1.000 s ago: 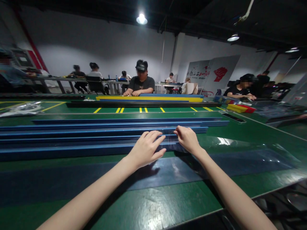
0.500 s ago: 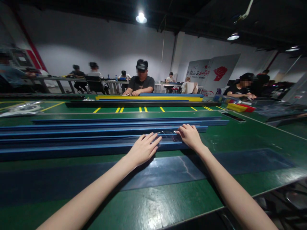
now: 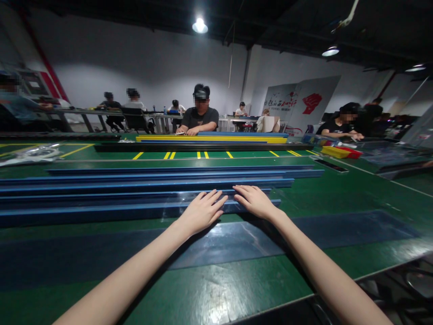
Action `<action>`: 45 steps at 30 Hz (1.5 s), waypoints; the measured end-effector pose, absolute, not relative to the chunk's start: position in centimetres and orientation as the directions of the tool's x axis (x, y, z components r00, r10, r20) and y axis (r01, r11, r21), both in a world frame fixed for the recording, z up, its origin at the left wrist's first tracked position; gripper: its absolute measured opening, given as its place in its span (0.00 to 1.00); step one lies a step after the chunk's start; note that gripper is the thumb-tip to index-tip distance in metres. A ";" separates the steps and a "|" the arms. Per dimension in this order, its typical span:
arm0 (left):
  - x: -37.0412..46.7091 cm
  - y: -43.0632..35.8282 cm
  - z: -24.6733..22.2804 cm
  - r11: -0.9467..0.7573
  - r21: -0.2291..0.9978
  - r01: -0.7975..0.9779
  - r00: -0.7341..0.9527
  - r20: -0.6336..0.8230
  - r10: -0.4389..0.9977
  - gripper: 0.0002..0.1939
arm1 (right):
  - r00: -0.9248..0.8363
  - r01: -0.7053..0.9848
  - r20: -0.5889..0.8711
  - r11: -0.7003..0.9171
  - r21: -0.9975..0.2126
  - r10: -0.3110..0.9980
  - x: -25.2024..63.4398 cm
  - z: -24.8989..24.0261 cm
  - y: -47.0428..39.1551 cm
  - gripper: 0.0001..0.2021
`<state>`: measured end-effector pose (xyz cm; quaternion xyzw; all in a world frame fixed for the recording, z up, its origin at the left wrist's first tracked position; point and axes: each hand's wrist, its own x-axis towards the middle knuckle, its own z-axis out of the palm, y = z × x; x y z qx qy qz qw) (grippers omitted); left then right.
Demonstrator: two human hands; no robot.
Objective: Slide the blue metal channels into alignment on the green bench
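Observation:
My left hand (image 3: 202, 211) lies palm down on the nearest blue channel-shaped strip (image 3: 101, 215), its fingers stretched out and slightly spread. Close beside it, my right hand (image 3: 256, 201) rests on the same strip near its right end, also with fingers extended. Clear film with bright glints (image 3: 176, 198) seems to lie in or over this strip, running under my left hand; its exact edges are hard to make out. Below both wrists, a long flat transparent sheet (image 3: 355, 229) stretches across the green table (image 3: 189, 293).
More blue strips (image 3: 135, 171) lie parallel behind. Farther back are a black strip (image 3: 209, 147), a yellow strip (image 3: 176, 139), a phone-like dark slab (image 3: 329, 164) and a yellow tray (image 3: 334, 152). A bagged item (image 3: 37, 152) sits left. A co-worker (image 3: 200, 117) sits opposite.
My right hand has moved left and come down from a curled grip on the clear film to lying flat. The raised, curved film between the hands is down. My left hand has barely moved.

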<state>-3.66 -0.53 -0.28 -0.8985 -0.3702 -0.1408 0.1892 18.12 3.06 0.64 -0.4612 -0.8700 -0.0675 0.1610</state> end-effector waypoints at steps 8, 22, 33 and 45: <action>-3.9 -0.5 0.2 -0.662 -0.210 0.720 0.687 0.348 0.638 0.23 | -0.513 0.841 0.265 0.540 -0.036 0.816 18.1 1.1 3.0 0.23; -4.9 0.4 0.1 -0.575 -0.165 0.801 0.595 0.319 0.737 0.26 | -0.498 0.857 0.168 0.513 -0.054 0.851 22.4 1.1 4.7 0.25; -4.9 0.1 1.1 -0.568 -0.100 0.817 0.569 0.301 0.765 0.29 | -0.488 0.862 0.247 0.506 -0.009 0.837 21.5 1.0 4.1 0.24; -5.9 0.4 2.7 -0.480 -0.141 0.866 0.500 0.293 0.815 0.27 | -0.469 0.882 0.329 0.413 0.228 0.820 21.0 2.9 2.8 0.19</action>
